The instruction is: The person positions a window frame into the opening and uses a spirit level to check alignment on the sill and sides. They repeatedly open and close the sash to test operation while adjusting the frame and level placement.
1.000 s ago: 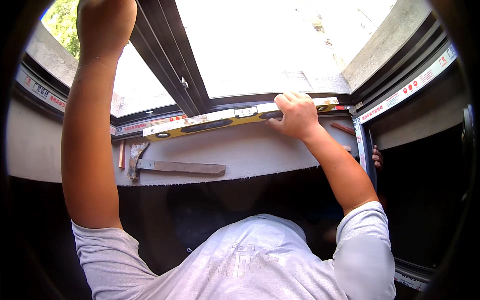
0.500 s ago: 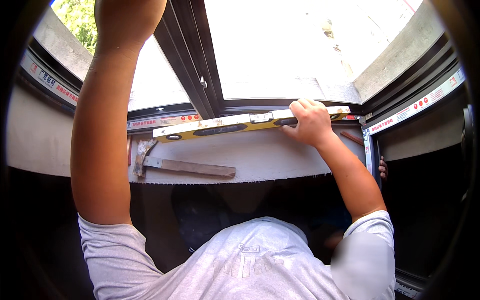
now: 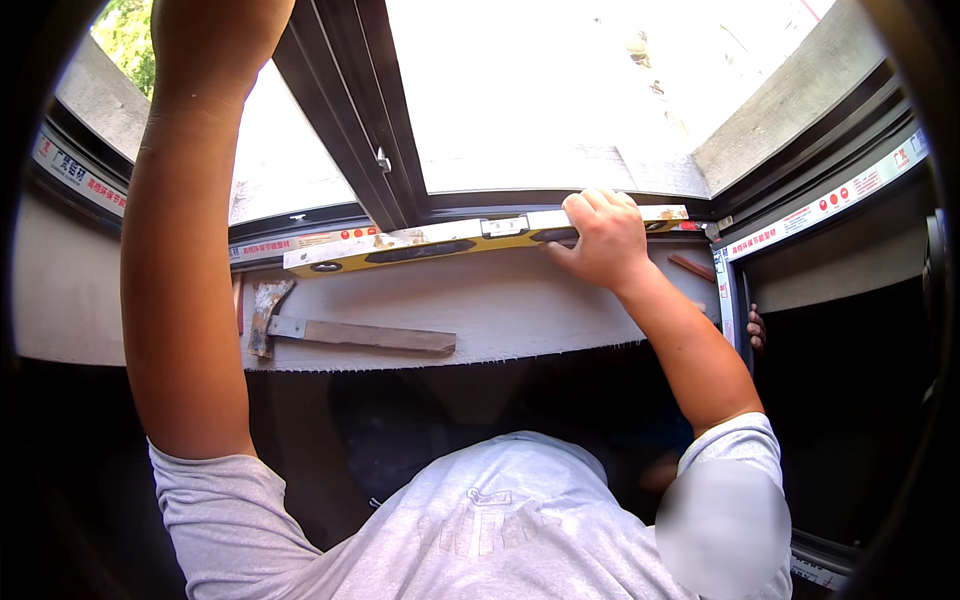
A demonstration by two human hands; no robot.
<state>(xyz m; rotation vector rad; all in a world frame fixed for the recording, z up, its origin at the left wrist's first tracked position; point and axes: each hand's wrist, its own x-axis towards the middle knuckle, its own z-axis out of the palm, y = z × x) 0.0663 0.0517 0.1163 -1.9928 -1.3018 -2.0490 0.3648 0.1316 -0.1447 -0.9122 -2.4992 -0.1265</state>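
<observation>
A yellow spirit level [image 3: 415,248] with a worn, whitish top edge lies along the bottom rail of a black window frame [image 3: 440,205]. Toward its right end, my right hand [image 3: 605,240] grips it, fingers over the top and thumb on the near side. My left arm reaches up along the left side, and my left hand [image 3: 220,35] is cut off by the upper edge, so its fingers are hidden. On the pale sill [image 3: 500,300] below the level rests a hammer [image 3: 365,335] with a wooden handle and a rusty, stained head pointing left.
A dark upright mullion [image 3: 350,100] with a small metal catch divides the bright opening. Printed protective tape [image 3: 830,205] covers the frame's sides. Another person's fingers [image 3: 756,328] hold the right frame's edge. A reddish-brown strip [image 3: 690,266] lies by the right corner.
The whole scene has shifted slightly left in the picture. My right hand keeps its grip on the spirit level, and the hammer lies as before.
</observation>
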